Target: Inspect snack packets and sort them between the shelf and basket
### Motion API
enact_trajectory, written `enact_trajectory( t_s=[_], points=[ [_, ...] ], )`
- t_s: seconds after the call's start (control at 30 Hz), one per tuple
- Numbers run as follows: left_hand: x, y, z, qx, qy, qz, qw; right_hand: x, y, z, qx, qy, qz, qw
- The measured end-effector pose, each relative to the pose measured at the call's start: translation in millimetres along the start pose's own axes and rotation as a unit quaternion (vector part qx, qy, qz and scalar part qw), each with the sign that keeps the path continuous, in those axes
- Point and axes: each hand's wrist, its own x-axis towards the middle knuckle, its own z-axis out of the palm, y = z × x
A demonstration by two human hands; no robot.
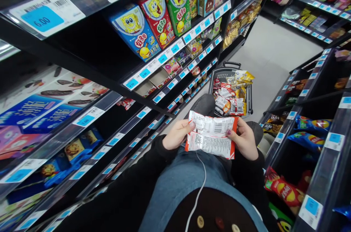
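Between my two hands is a white and orange snack bag (211, 135), its printed back with a barcode facing up toward me. My left hand (179, 133) pinches the bag's left edge, thumb on top. At the opposite edge my right hand (244, 138) grips it, thumb pressed on the printed side; the fingers of both hands are mostly hidden beneath. Just beyond the bag stands a dark grey shopping basket (250, 94), holding several snack bags (226, 96) in white, red and yellow wrappers.
On the left, a shelf (178, 43) carries several cartoon snack boxes (155, 19), with blue biscuit boxes (49, 109) nearer. Chip bags (283, 190) fill the right-hand shelves. The grey aisle floor (263, 51) runs ahead. A white cable (201, 184) hangs over my lap.
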Motion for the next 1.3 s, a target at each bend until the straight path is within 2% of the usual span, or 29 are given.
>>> enact_trajectory(
  t_s=[0.07, 0.2, 0.27, 0.4, 0.53, 0.6, 0.67, 0.8, 0.9, 1.0, 1.07, 1.13, 1.23, 1.3],
  points=[
    [2, -2, 5.1, -0.034, 0.033, 0.001, 0.999, -1, 4, 5, 0.015, 0.040, -0.006, 0.999],
    [9, -9, 12.8, -0.088, 0.107, 0.004, 0.990, -3, 14, 16, 0.017, 0.159, -0.053, 0.986],
    [12, -12, 14.6, -0.090, 0.132, 0.024, 0.987, -4, 17, 19, -0.016, 0.182, -0.081, 0.980],
    [13, -13, 15.1, -0.051, 0.172, 0.111, 0.977, -5, 15, 13, -0.105, 0.149, -0.107, 0.977],
    [12, -10, 10.1, 0.024, 0.191, 0.174, 0.966, -7, 8, 6, -0.071, 0.065, -0.093, 0.991],
    [12, -7, 6.3, 0.069, 0.186, 0.180, 0.963, -7, 7, 4, -0.056, 0.043, -0.076, 0.995],
    [10, -5, 3.7, 0.091, 0.151, 0.167, 0.970, -8, 8, 2, -0.056, 0.044, -0.058, 0.996],
    [7, 0, 5.6, 0.042, 0.074, 0.129, 0.988, -8, 13, 0, -0.041, 0.060, -0.041, 0.996],
    [7, 2, 8.5, 0.006, 0.064, 0.121, 0.991, -9, 14, 1, -0.020, 0.086, -0.051, 0.995],
    [9, 2, 6.0, 0.026, 0.078, 0.114, 0.990, -10, 13, 2, -0.033, 0.108, -0.068, 0.991],
    [10, 3, 1.7, 0.065, 0.087, 0.138, 0.984, -11, 12, 1, -0.085, 0.121, -0.108, 0.983],
    [11, 6, -2.1, 0.117, 0.068, 0.196, 0.971, -11, 10, -3, -0.127, 0.113, -0.181, 0.969],
    [11, 10, -3.9, 0.214, 0.047, 0.304, 0.927, -9, 6, -9, -0.163, 0.098, -0.296, 0.936],
    [10, 11, -2.4, 0.247, 0.056, 0.354, 0.900, -7, 3, -12, -0.196, 0.123, -0.348, 0.908]
  ],
)
